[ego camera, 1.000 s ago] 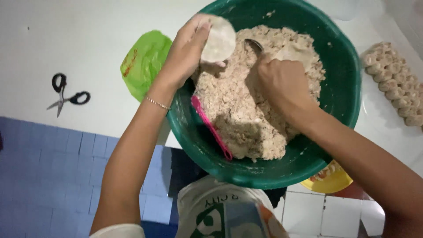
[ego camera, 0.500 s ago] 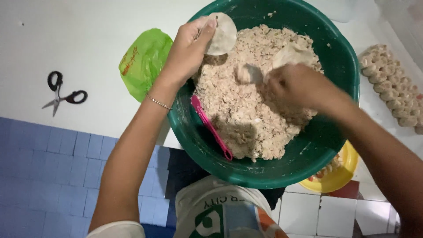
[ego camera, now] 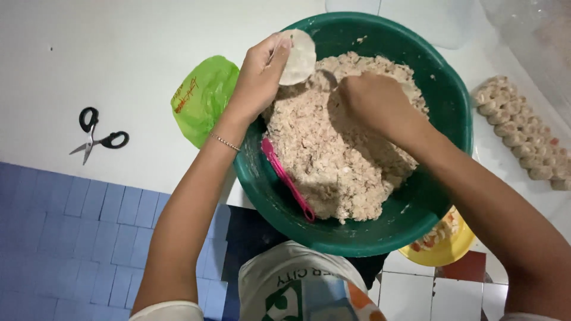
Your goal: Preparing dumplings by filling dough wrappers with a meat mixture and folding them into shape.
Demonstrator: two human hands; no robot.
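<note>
Left hand fingers pinch a round wrapper over the green bowl. Right hand in the filling, grip unclear. Wrapper unfilled; dumplings done; much filling left.

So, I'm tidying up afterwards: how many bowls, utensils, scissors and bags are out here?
Bowls: 2, the green basin and the yellow bowl
Pink utensil: 1
Scissors: 1
Green bag: 1
Total: 5

My right hand hid its own fingertips and most of the spoon; the yellow bowl sat half hidden.
</note>
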